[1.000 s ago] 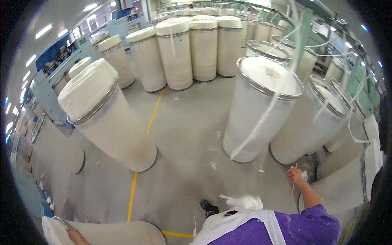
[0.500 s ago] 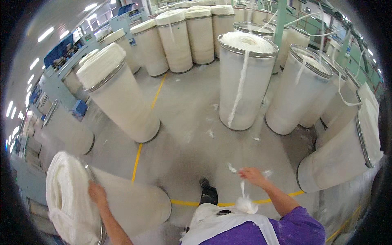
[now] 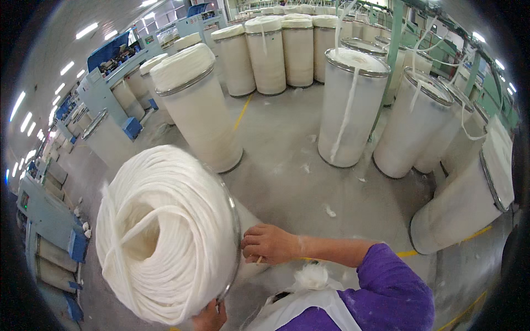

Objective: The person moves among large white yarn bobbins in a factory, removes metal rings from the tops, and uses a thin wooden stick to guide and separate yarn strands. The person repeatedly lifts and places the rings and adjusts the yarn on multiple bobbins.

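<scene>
Close on my left stands a tall sliver can (image 3: 251, 218) with a metal rim, heaped with coiled white sliver (image 3: 182, 243) around a central hollow. My left hand (image 3: 210, 317) grips the can's rim at its near side, its fingers partly hidden. Beside the rim on the right is my right hand (image 3: 270, 244), fingers curled close to the can wall. A small pale bit pokes out below those fingers, too small to name. A tuft of white fibre (image 3: 312, 276) rests at the front of my white apron (image 3: 326, 303).
Ahead stands another full can (image 3: 199, 110). More cans (image 3: 353, 110) line the right, some with sliver hanging down or rising to overhead guides; a nearer can (image 3: 455, 204) stands at far right. Blue-grey machines (image 3: 52, 215) run along the left. Lint scraps (image 3: 330, 211) lie on the floor.
My right hand has come left across to the can. The can's coiled top now appears larger and more toward the middle; my left hand sits lower on its rim. The view has shifted left.
</scene>
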Demonstrator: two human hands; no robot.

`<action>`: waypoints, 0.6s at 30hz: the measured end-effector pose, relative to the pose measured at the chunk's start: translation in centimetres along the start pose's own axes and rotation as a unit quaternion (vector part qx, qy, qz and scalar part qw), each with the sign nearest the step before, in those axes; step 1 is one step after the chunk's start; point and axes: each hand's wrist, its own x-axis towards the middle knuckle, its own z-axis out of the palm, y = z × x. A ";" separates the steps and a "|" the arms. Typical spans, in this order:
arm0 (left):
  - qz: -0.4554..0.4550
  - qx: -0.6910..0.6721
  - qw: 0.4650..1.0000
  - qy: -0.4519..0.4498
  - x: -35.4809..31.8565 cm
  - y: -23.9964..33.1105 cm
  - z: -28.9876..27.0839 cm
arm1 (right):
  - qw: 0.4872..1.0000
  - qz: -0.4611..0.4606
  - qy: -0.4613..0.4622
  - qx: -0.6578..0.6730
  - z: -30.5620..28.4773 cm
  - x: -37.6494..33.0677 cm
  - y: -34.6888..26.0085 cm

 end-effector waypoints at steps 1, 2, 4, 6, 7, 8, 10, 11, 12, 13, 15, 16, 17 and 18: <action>0.046 -0.005 0.998 0.049 -1.0 -1.3 0.1 | 1.000 -0.005 -0.016 -0.008 0.8 0.5 -1.1; 0.093 -0.011 0.991 0.098 -1.7 -2.6 0.0 | 0.999 -0.009 -0.033 -0.016 1.3 0.8 -2.4; 0.110 -0.073 0.986 0.103 -2.7 -4.7 -0.3 | 0.998 -0.005 -0.051 -0.033 2.0 0.8 -4.9; 0.139 -0.104 0.979 0.108 -2.2 -6.1 -0.4 | 0.997 0.021 -0.034 -0.066 1.8 0.5 -6.1; 0.154 -0.116 0.975 0.114 -1.8 -6.6 -0.6 | 0.995 0.038 -0.039 -0.085 1.5 0.1 -6.7; 0.173 -0.135 0.971 0.092 -1.1 -7.0 -0.7 | 0.986 0.096 -0.117 -0.075 1.0 -0.5 -7.3; 0.184 -0.087 0.979 -0.022 0.0 -7.4 -1.0 | 0.985 0.116 -0.083 -0.096 0.1 -2.0 -8.9; 0.207 -0.061 0.976 -0.038 0.5 -7.5 -1.2 | 0.983 0.128 -0.068 -0.110 -0.3 -2.8 -9.7; 0.280 -0.099 0.950 0.099 1.0 -7.5 -1.3 | 0.980 0.126 -0.099 -0.122 -0.5 -3.7 -10.9; 0.280 -0.101 0.954 0.044 1.5 -7.6 -1.5 | 0.978 0.140 -0.106 -0.110 -0.6 -4.4 -11.9; 0.270 -0.082 0.955 -0.097 2.5 -7.9 -1.9 | 0.970 0.184 -0.136 -0.082 -0.4 -5.5 -13.9; 0.318 -0.050 0.945 -0.065 3.2 -8.1 -2.0 | 0.977 0.168 -0.096 -0.089 -0.2 -5.9 -14.6; 0.347 0.019 0.935 -0.066 4.1 -8.4 -2.1 | 0.979 0.168 -0.081 -0.084 -0.2 -6.2 -15.3; 0.354 -0.002 0.935 -0.007 4.8 -8.5 -2.1 | 0.980 0.168 -0.065 -0.083 0.1 -6.5 -16.0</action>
